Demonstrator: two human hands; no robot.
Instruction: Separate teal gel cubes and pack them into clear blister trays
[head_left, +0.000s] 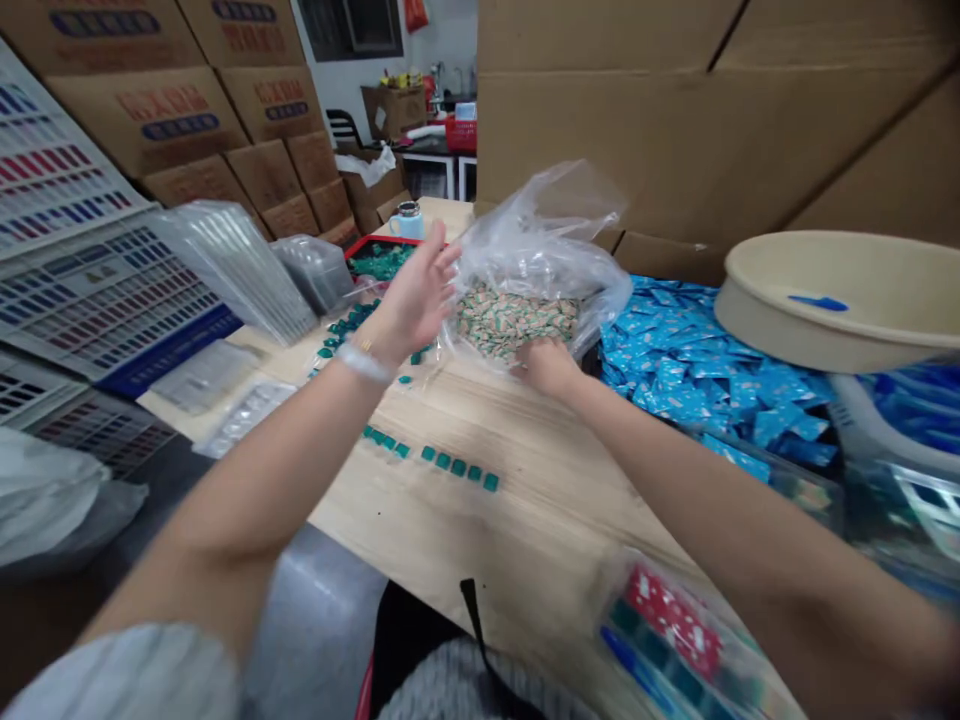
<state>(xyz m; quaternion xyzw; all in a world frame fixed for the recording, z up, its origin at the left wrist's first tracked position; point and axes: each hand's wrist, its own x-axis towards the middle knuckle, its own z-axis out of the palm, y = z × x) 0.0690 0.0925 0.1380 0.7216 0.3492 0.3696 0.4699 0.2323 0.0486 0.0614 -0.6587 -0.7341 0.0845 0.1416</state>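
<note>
My left hand (pixel 420 290) is raised over the far part of the table, palm turned to the right, fingers stretched and nothing in it. Just right of it, a clear plastic bag (pixel 551 235) lies with its mouth open toward me, full of small beige, pink and green pieces (pixel 517 318). At the bag's near edge is my right hand (pixel 551 368), touching the pieces; its fingertips are blurred and partly hidden. Small green square pieces (pixel 458 467) form a row on the wooden table (pixel 525 530). More green pieces (pixel 352 322) lie scattered behind my left forearm.
Blue packets (pixel 690 350) are heaped at the right, beside a cream basin (pixel 840 330). Clear plastic trays (pixel 232 265) stand at the left near stacked crates (pixel 112 270). A filled clear package (pixel 667 630) lies front right. Behind it all rise cardboard boxes (pixel 615 130).
</note>
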